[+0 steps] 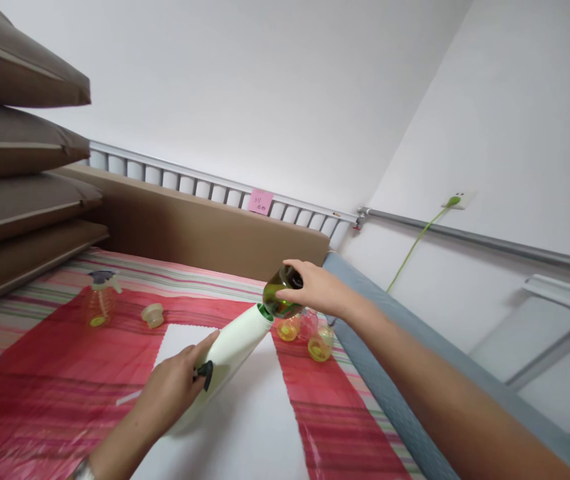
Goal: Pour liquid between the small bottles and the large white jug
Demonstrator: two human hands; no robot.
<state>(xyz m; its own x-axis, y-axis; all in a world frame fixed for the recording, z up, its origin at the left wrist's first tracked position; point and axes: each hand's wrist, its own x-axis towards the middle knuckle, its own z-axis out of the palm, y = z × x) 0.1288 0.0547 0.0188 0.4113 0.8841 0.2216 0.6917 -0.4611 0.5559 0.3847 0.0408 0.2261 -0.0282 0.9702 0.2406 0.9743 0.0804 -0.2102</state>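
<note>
My left hand (177,377) is closed around a long pale-green bottle (232,353), which tilts up to the right. A black pump head (205,375) sits at the fingers of the same hand, and a thin white tube (129,399) shows on the hand's other side. My right hand (315,290) grips a dark green see-through container (277,300), tipped against the pale bottle's upper end. Green shows at that end; whether it is the bottle's mouth or the container's neck I cannot tell. Below both lies a white sheet (259,427).
A clear spray bottle (99,303) and a cream-coloured cap (153,315) stand on the red plastic cover (49,360) at left. Small yellow and pink containers (319,343) are at right. Brown cushions (25,150) are stacked at left. A green cord (415,243) hangs from a wall socket.
</note>
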